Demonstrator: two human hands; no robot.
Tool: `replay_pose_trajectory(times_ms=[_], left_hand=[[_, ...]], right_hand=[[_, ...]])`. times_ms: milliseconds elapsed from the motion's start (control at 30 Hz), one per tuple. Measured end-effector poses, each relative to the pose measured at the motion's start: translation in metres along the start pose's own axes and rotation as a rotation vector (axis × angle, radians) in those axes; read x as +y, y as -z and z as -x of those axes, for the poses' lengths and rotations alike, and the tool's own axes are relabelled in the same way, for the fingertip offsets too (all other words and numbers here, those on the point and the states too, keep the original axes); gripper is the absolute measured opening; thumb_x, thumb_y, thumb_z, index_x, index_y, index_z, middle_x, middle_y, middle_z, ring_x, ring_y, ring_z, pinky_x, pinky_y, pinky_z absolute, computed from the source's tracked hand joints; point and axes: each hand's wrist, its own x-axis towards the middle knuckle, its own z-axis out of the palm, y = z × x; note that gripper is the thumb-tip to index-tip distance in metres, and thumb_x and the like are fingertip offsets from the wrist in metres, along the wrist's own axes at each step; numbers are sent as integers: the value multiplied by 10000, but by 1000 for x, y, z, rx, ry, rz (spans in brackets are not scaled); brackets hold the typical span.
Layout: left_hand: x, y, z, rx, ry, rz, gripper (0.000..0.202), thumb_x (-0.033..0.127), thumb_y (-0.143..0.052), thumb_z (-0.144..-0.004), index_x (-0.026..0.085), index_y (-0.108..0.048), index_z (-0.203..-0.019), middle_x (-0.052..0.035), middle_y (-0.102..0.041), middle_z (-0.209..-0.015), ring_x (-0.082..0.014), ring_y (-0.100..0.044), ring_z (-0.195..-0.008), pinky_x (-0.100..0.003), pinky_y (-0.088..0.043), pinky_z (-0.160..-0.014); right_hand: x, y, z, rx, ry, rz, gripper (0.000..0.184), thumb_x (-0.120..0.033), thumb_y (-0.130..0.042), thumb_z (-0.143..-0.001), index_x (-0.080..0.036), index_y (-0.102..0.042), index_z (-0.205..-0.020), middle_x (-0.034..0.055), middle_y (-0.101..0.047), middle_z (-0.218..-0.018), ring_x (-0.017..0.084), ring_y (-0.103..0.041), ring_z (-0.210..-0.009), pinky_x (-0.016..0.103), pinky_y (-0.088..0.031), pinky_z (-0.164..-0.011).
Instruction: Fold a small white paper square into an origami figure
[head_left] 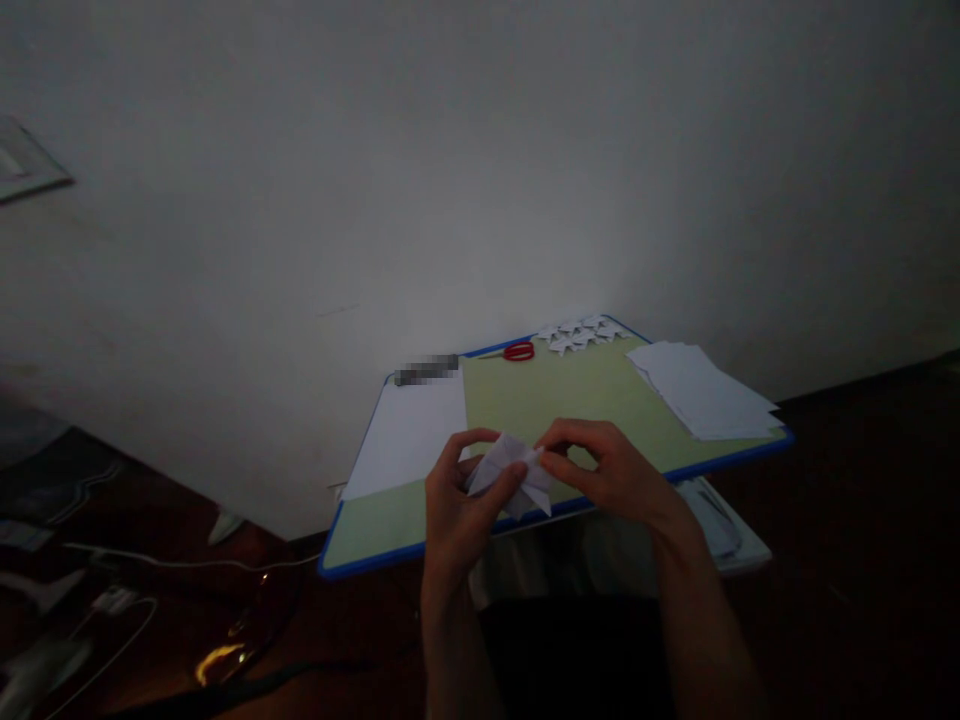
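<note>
A small folded piece of white paper (512,477) is held between both hands above the near edge of a green board with a blue rim (525,400). My left hand (459,500) pinches its left side with thumb and fingers. My right hand (600,470) pinches its right side. The paper is partly folded into pointed flaps.
On the board lie a white sheet (409,435) at the left, a stack of white paper (701,390) at the right, red-handled scissors (517,351) and several small folded paper shapes (577,333) at the far edge. A white wall stands behind. Cables (112,600) lie on the dark floor at the left.
</note>
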Motion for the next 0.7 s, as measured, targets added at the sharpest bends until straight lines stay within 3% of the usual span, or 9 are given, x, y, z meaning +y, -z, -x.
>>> replay_pose_trajectory(times_ms=[167,233,367,533,700], left_hand=[[-2,-2,-1,-25,13,-2,597,335,-912,-749,214,-552,-1210,-16,-778,-715,-178,-718,-548,-199,-529,-488],[-4,-5,-3,12,-15,58,761,331,-915,-747,231,-488,-1369,-16,-783,-742,-194,-742,-589,-220,-561,-524],[-8,-13,-10,59,-84,264,1070,321,-924,-732,268,-273,-1579,-108,-808,-1063,-245,-801,-836,-326,-642,-730],[-9,-19,-12,87,-84,273,921,294,-937,-712,200,-453,-1490,-134,-808,-1080,-258,-799,-905,-343,-631,-801],[-10,-14,-13,171,-122,252,735,271,-907,-766,188,-571,-1415,-96,-825,-983,-211,-790,-887,-295,-611,-812]], right_hand=[[4,-1,0,6,-39,-24,153,-322,-723,-927,-196,-731,-840,-4,-691,-753,147,-611,-706,263,-468,-668],[6,-3,-2,82,-44,-32,150,-333,-732,-917,-203,-735,-843,-8,-686,-735,147,-607,-685,263,-458,-640],[7,-10,-8,322,-103,-213,168,-380,-780,-864,-218,-735,-868,-12,-695,-749,151,-636,-687,264,-494,-650],[6,-21,-12,369,-183,-413,240,-378,-848,-776,-212,-687,-840,-2,-709,-802,164,-687,-733,269,-551,-690],[5,-22,-11,203,-206,-310,211,-373,-776,-832,-199,-657,-816,8,-710,-772,173,-670,-715,284,-530,-666]])
